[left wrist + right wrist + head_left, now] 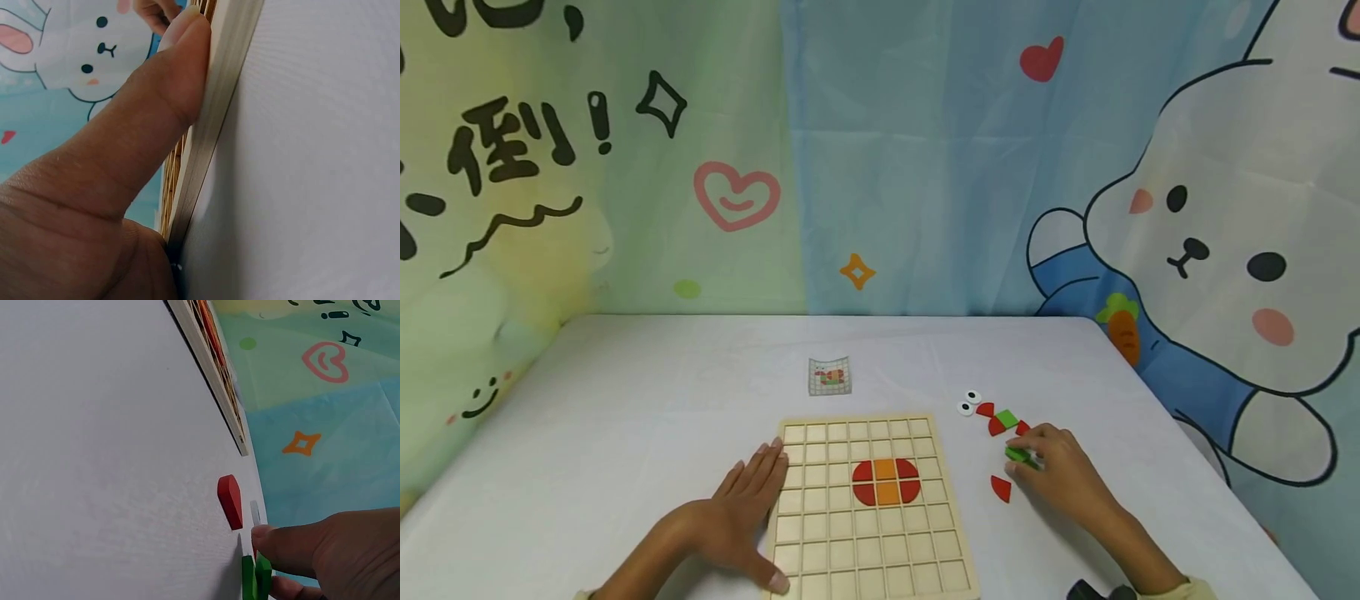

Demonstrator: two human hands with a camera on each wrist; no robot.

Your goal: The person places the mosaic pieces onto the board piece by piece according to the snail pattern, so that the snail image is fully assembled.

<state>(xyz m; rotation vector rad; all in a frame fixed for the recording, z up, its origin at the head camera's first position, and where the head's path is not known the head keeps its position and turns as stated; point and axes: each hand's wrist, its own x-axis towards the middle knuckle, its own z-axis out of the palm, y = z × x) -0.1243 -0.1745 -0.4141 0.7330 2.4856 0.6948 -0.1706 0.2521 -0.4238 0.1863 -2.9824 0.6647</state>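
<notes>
My left hand [737, 508] lies along the left edge of the gridded wooden board [797, 557]. Its fingers are straight, with the thumb [169, 94] on the board's near left corner. Four quarter-circle red pieces [863, 493] and orange squares [886, 470] form a rounded shape in the grid. To the right of the board, my right hand [1063, 473] pinches a green piece [1019, 455] between thumb and fingers, close over the table. Two green faces [249, 578] show by the thumb in the right wrist view. A loose red quarter piece [1001, 488] lies nearby.
Beyond the right hand lie two googly-eye discs [973, 397], more red pieces [985, 409] and a green square [1006, 418]. A small picture card [830, 377] stands behind the board on the white table [662, 375]. A dark object [1097, 592] shows by the right wrist.
</notes>
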